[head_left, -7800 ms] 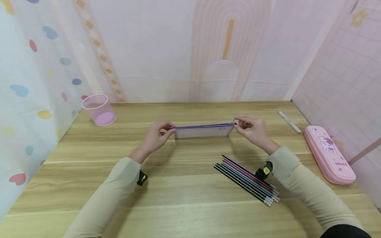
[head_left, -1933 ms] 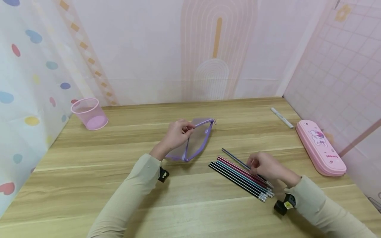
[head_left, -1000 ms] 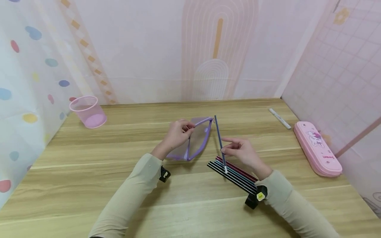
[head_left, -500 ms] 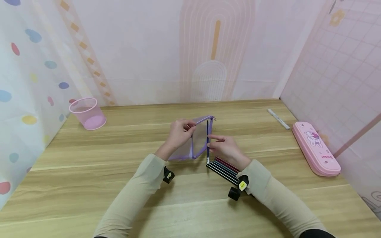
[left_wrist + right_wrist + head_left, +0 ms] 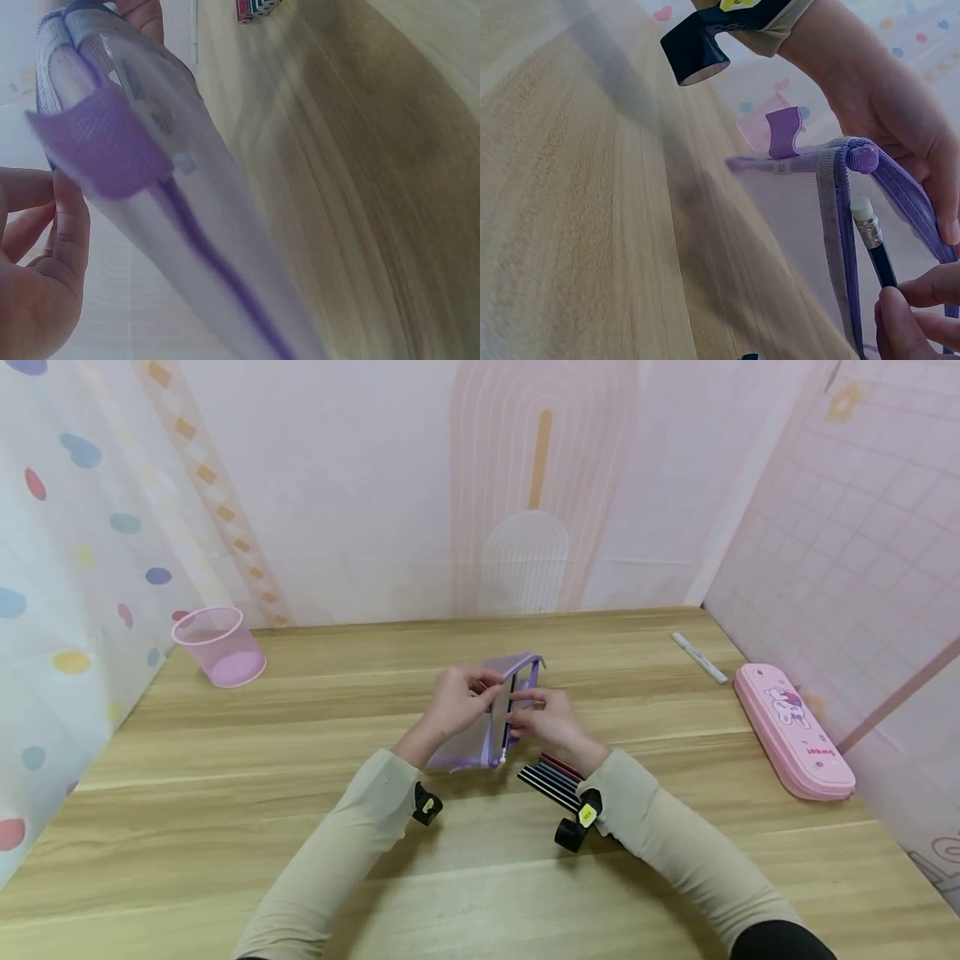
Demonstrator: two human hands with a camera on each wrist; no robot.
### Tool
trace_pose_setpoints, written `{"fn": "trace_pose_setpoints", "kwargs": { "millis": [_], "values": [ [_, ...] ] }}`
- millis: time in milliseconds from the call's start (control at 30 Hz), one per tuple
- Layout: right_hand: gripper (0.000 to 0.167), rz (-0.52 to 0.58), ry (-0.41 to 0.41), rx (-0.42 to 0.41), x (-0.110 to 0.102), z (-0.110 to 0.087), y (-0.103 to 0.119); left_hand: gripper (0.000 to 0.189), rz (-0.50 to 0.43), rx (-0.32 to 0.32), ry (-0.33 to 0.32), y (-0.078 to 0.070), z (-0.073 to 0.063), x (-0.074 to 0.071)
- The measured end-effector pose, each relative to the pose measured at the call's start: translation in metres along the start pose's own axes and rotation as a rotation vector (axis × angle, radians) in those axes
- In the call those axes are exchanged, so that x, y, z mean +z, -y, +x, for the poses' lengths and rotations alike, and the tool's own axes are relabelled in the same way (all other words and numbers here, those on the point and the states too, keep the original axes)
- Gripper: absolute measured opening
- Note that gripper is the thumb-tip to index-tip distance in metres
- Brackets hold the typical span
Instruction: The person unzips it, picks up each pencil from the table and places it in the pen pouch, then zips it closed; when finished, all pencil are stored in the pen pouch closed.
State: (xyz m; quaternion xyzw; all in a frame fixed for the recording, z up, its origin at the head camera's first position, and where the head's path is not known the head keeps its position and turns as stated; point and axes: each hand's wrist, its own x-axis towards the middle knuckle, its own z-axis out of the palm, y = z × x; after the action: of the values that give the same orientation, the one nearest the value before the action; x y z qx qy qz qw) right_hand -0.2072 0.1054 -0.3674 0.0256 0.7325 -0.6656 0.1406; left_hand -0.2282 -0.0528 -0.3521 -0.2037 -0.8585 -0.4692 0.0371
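Right fingers (image 5: 937, 286) are pinching a dark pencil (image 5: 880, 256) at their nine o'clock, and it's running nearly twelve-to-six along the open mouth of the purple pouch (image 5: 467, 747)! At ten, left fingers (image 5: 486, 677) are pinching that pouch's edge; more pencils (image 5: 551, 783) are lying at five.

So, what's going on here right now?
A person's left grip pinches the edge of a translucent, purple-trimmed pouch to keep its mouth open, while the right grip holds a dark pencil at that opening, eraser end toward the person. How far inside the pencil sits is hard to tell. More pencils lie on the table, partly hidden by the right wrist; a pink case lies to the right.
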Motion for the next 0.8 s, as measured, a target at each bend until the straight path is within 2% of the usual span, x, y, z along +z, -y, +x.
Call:
{"fn": "trace_pose_setpoints", "kwargs": {
  "millis": [133, 233, 433, 633, 800],
  "values": [
    [0.036, 0.005, 0.005, -0.017, 0.001, -0.001, 0.0, 0.015, -0.02, -0.008, 0.009, 0.001, -0.001, 0.002],
    [0.037, 0.003, -0.006, 0.004, 0.003, 0.001, 0.003, 0.016, -0.034, -0.012, 0.013, 0.002, -0.001, 0.003],
    [0.042, -0.061, 0.001, 0.019, 0.007, 0.005, 0.005, 0.018, -0.061, -0.03, 0.02, 0.002, 0.0, 0.003],
    [0.047, -0.109, 0.057, -0.029, 0.004, -0.003, 0.007, 0.019, -0.106, -0.066, 0.013, 0.001, 0.002, 0.0],
    [0.04, -0.148, 0.093, -0.121, -0.005, -0.011, 0.01, 0.017, -0.134, -0.081, -0.007, 0.001, 0.003, -0.005]
  ]
}}
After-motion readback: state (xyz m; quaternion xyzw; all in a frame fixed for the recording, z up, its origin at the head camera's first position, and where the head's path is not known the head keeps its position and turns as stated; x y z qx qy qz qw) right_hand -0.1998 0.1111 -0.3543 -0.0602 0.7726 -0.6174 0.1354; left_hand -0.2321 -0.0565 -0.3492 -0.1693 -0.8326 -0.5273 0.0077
